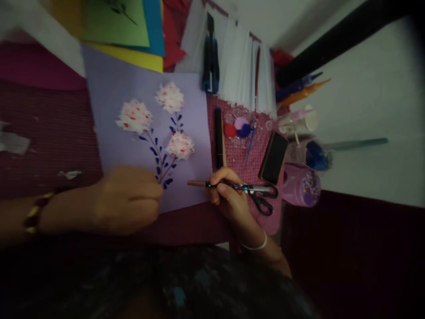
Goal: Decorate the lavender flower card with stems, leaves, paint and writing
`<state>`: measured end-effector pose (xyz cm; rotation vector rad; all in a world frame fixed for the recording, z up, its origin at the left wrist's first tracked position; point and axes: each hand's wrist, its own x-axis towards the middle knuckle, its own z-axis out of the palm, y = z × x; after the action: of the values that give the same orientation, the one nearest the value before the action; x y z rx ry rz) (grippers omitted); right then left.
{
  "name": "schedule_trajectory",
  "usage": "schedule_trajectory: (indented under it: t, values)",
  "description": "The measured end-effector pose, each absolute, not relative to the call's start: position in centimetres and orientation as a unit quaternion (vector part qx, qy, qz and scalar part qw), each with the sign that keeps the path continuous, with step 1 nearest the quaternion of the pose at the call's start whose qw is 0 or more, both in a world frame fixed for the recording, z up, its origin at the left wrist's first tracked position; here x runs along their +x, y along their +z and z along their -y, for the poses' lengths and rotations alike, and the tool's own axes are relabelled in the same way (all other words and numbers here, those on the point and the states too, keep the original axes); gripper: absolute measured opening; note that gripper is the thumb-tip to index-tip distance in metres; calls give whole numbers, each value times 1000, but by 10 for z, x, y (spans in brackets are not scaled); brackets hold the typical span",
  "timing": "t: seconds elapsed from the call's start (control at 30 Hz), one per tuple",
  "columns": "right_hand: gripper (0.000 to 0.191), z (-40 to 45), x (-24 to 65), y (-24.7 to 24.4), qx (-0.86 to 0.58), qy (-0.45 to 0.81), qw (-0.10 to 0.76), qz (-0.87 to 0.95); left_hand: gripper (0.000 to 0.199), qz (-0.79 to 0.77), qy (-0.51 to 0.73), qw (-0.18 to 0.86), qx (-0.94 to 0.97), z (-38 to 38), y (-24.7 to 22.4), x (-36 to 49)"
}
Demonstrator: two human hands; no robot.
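The right hand (234, 199) pinched a slim dark pen (237, 187) between thumb and fingers, its long axis running almost flat from nine o'clock to three. The brown tip pointed to nine, over the lower right part of a lilac sheet (198, 116); I couldn't tell whether it touched. Straight off that tip, also towards nine, was the foot of the painted stems (161, 155), with the pen nearly in line with it and a bare strip of sheet between. The left hand (129, 199) was nearer that foot, folded into a blurred fist just beside it, and I couldn't see whether it held anything. Three white flowers (134, 116) flecked with red lay towards ten o'clock from the pinch. Black-handled scissors (255, 198) sat at three, partly under the pen's back end, a phone (274, 157) at two, a clear paint palette (229, 116) near twelve.
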<state>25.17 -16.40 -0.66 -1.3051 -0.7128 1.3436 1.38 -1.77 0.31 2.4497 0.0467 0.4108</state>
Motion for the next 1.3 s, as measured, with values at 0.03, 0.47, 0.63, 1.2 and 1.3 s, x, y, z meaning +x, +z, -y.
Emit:
schedule_trajectory:
  t: [0.03,0.47,0.63,1.2,1.3]
  values:
    - [24,164,251,-8,-548,563,541,301,41,25,163,318,933,25,6,15]
    - [4,149,252,-6,-589,390,611,356,44,165,179,216,946,86,17,2]
    - [9,145,254,-14,-598,390,606,350,48,206,216,189,935,84,21,8]
    - [33,155,240,21,-618,219,512,555,42,171,198,224,939,83,-15,16]
    - [37,159,238,6,-604,242,491,579,28,137,133,207,960,86,-20,18]
